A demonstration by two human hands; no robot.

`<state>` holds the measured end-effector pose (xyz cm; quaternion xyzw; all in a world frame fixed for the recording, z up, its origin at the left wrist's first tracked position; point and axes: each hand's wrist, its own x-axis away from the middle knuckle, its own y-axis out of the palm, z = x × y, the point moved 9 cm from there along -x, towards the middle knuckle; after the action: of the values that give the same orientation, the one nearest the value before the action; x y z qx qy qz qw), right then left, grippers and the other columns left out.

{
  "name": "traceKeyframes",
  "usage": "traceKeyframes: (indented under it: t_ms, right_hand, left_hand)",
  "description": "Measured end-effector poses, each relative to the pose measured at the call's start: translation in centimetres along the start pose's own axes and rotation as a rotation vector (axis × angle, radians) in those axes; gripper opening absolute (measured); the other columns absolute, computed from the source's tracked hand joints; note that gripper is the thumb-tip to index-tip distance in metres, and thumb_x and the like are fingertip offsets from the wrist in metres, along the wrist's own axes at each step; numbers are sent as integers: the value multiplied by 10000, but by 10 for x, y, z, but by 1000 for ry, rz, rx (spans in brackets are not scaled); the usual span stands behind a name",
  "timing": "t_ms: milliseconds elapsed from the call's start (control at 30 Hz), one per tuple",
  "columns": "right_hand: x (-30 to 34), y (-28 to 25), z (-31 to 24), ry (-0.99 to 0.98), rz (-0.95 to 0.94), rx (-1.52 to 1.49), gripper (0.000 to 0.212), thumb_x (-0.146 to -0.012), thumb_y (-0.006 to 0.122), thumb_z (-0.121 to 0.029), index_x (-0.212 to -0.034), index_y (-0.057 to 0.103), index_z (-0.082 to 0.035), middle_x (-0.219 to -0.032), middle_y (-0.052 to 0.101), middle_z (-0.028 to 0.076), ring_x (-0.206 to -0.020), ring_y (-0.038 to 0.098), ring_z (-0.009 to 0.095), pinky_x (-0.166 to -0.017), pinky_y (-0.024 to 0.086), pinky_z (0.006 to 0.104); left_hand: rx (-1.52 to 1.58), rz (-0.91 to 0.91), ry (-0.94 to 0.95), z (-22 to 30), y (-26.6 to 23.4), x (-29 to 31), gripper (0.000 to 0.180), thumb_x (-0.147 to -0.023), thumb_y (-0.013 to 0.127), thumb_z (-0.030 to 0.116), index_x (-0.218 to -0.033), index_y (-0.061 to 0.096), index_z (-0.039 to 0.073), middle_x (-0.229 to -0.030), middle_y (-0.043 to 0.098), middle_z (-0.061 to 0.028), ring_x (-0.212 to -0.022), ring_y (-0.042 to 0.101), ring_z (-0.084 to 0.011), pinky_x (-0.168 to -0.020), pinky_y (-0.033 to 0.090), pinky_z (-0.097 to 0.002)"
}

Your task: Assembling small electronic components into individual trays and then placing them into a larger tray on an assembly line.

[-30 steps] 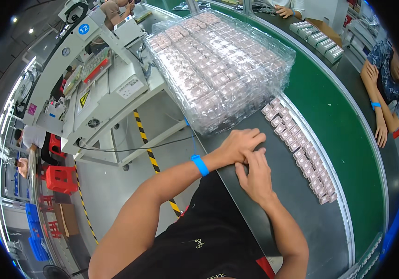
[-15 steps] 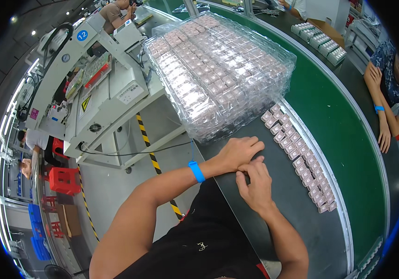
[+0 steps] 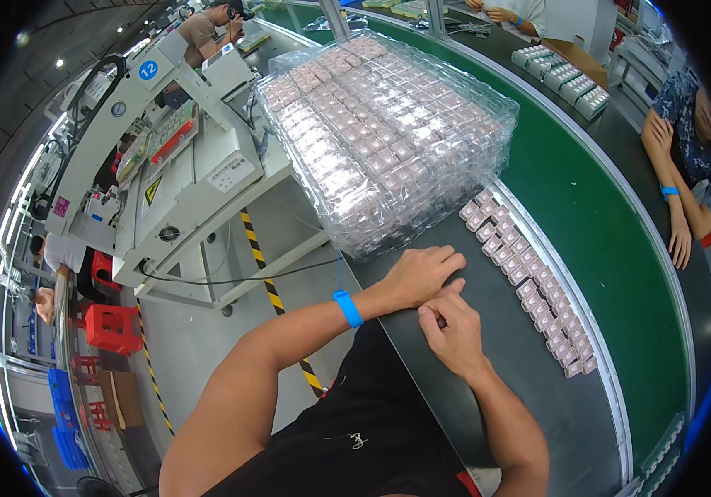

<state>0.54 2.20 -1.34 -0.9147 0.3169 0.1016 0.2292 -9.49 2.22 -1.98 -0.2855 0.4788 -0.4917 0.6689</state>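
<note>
My left hand [image 3: 423, 276], with a blue band [image 3: 347, 307] round its wrist, rests on the dark tabletop [image 3: 488, 398], its fingers curled and held together. Against it lies my right hand [image 3: 455, 327], also with bent fingers, the fingertips partly tucked by the left hand. I see nothing held in either. Right of the hands, small pale pink square pieces [image 3: 527, 277] lie in a long slanting double row. Beyond my left hand stands a big stack of similar pieces in clear plastic trays [image 3: 389, 141], wrapped in shiny film.
A green conveyor belt [image 3: 587, 207] curves past the table's right side behind a metal rail. Across it a person [image 3: 687, 141] sits with crossed arms, near white blocks [image 3: 560, 80]. On the left stand a white machine [image 3: 198, 182] and a red stool [image 3: 113, 328].
The view has shifted slightly. My hands stay together in nearly the same pose, and the pieces and the wrapped stack keep their places.
</note>
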Motion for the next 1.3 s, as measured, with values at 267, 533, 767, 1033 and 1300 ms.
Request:
traceKeyframes:
  t_ms: [267, 533, 767, 1033, 1300]
  right_hand:
    - [0, 1, 0, -9, 2, 4, 71, -891, 738, -67, -914, 688, -23, -878, 671, 129, -629, 649, 270, -580, 523, 371]
    - [-2, -3, -5, -40, 40, 6, 93, -902, 688, -5, -995, 688, 2, -867, 647, 135, -643, 618, 223, -588, 494, 329]
    - [-2, -2, -6, -54, 44, -5, 103, -899, 687, 4, -1002, 692, 1, -837, 635, 125, -617, 593, 203, -579, 480, 320]
    - [-2, -3, -3, -42, 40, -14, 99, -900, 689, 2, -998, 695, -5, -805, 623, 113, -593, 573, 184, -565, 466, 313]
    - [-3, 1, -5, -58, 42, -21, 101, -900, 687, -5, -1000, 696, -9, -792, 628, 117, -594, 580, 189, -566, 470, 320]
  left_hand:
    - [-3, -7, -3, 0, 0, 0, 253, -896, 707, 299, -992, 584, 100, -880, 575, -78, -795, 649, -287, -633, 528, -425]
    - [17, -33, 10, 0, 1, 0, 274, -931, 675, 331, -982, 545, 96, -887, 570, -90, -821, 650, -302, -631, 525, -448]
    - [14, -33, -5, 0, 0, 1, 264, -931, 677, 327, -994, 560, 99, -881, 569, -86, -811, 641, -300, -626, 514, -442]
    - [18, -19, 4, 1, -1, -1, 256, -919, 692, 316, -1002, 581, 101, -877, 568, -81, -792, 636, -297, -617, 505, -436]
    - [-3, -9, -1, -1, -3, 3, 253, -922, 690, 321, -1001, 583, 107, -880, 572, -77, -796, 640, -293, -624, 515, -430]
